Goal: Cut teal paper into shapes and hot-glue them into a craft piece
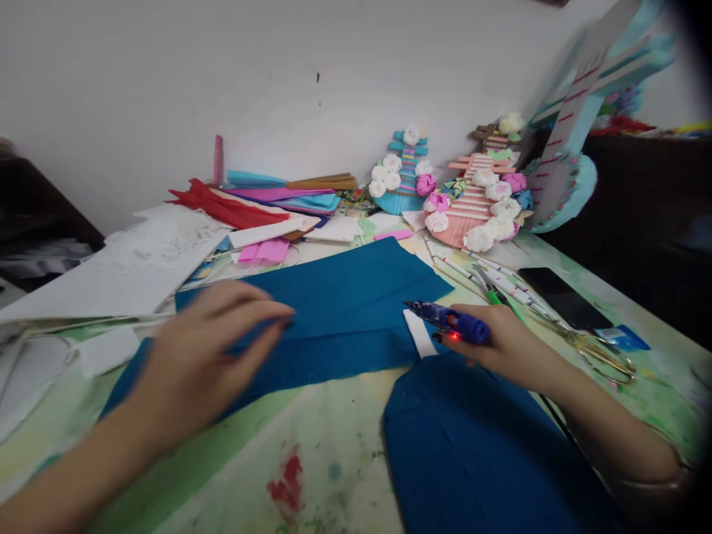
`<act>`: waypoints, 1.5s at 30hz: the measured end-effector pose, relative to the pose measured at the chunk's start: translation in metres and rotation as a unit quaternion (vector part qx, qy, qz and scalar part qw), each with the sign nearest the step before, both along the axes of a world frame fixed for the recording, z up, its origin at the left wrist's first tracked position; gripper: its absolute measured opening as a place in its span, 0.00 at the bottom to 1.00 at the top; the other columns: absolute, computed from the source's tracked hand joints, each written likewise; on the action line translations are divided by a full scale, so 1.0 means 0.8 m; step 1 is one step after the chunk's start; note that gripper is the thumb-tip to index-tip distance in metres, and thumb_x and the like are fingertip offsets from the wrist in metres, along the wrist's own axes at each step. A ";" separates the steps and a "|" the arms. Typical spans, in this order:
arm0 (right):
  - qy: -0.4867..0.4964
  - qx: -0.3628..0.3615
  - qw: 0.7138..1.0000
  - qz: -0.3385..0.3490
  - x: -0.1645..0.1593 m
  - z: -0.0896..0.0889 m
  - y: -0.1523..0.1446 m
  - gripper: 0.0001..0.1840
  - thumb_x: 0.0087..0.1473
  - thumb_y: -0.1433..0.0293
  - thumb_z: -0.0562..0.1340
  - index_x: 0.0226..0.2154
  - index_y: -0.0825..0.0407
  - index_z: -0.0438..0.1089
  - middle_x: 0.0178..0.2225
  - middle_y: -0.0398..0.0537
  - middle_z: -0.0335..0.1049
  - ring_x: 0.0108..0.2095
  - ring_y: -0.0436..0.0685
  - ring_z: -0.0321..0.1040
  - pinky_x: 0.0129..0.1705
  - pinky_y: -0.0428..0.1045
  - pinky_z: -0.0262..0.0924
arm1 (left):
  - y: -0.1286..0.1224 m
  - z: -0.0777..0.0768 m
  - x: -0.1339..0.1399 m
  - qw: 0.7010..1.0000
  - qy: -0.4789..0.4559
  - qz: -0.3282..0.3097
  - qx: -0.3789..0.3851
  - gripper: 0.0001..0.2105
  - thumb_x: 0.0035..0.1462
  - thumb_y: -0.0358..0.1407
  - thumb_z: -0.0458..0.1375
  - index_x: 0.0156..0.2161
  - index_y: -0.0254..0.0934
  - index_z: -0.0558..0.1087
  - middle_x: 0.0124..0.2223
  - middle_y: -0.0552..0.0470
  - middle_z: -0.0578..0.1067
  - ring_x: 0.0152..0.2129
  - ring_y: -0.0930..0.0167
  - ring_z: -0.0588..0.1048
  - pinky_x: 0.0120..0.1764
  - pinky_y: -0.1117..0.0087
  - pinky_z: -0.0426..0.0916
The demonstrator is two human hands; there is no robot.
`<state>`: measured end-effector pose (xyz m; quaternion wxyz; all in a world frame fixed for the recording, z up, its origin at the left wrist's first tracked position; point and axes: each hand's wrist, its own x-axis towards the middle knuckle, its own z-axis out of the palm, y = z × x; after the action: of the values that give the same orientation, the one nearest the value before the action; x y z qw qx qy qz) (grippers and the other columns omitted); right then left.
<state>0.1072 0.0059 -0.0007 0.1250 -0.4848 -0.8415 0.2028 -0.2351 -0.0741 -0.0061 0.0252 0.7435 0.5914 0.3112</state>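
Clamped in right hand [503, 343]: blue tool [445, 317], pointing across blue sheet [339, 297], spread also beneath left hand [194, 352], finger closure unclear.

The left hand [203, 352] and right hand [498, 341] both have dark thumbnails [437, 337]

1. No text, brand, number or sign is showing readably in the head view
2. The blue-and-white packet [627, 338] beside the phone [564, 298] is presenting a surface too small and blurred for any print to be read
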 end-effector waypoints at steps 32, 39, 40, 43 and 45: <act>0.156 -0.062 0.983 -0.071 0.007 -0.026 -0.003 0.08 0.46 0.66 0.61 0.23 0.51 0.64 0.13 0.37 0.58 0.15 0.49 0.55 0.20 0.46 0.48 | 0.149 0.014 0.215 0.855 -0.190 -0.468 -0.118 0.04 0.45 0.27 0.57 0.24 0.35 0.66 0.28 0.56 0.67 0.31 0.73 0.66 0.37 0.71 0.60; 0.115 -0.079 0.985 -0.100 0.006 -0.034 0.000 0.09 0.44 0.66 0.61 0.19 0.51 0.61 0.14 0.38 0.60 0.16 0.48 0.55 0.20 0.46 0.47 | 0.166 -0.011 0.216 0.833 -0.225 -0.491 -0.125 0.06 0.45 0.28 0.55 0.22 0.36 0.62 0.27 0.55 0.66 0.32 0.72 0.65 0.40 0.69 0.59; 0.110 -0.083 0.985 -0.103 0.005 -0.035 0.001 0.09 0.44 0.66 0.61 0.19 0.51 0.61 0.14 0.39 0.60 0.16 0.48 0.55 0.20 0.46 0.46 | 0.167 -0.015 0.215 0.831 -0.226 -0.493 -0.119 0.06 0.45 0.28 0.55 0.22 0.36 0.62 0.27 0.55 0.66 0.32 0.72 0.65 0.41 0.69 0.58; 0.100 -0.098 0.985 -0.105 0.004 -0.038 0.003 0.10 0.44 0.66 0.60 0.19 0.51 0.60 0.13 0.38 0.59 0.16 0.49 0.55 0.20 0.46 0.46 | 0.170 -0.023 0.214 0.834 -0.227 -0.492 -0.110 0.06 0.45 0.28 0.54 0.21 0.36 0.61 0.27 0.55 0.65 0.31 0.72 0.64 0.42 0.68 0.58; 0.098 -0.102 0.985 -0.103 0.002 -0.040 0.004 0.10 0.44 0.66 0.60 0.19 0.51 0.60 0.13 0.38 0.59 0.16 0.49 0.55 0.20 0.46 0.45 | 0.170 -0.027 0.213 0.838 -0.220 -0.488 -0.109 0.06 0.46 0.29 0.53 0.22 0.37 0.60 0.27 0.55 0.65 0.31 0.72 0.64 0.42 0.68 0.57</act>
<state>0.1091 0.0091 -0.0328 0.1767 -0.5569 -0.7458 0.3200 -0.0644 0.0623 -0.0273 0.3836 0.8404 0.1608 0.3474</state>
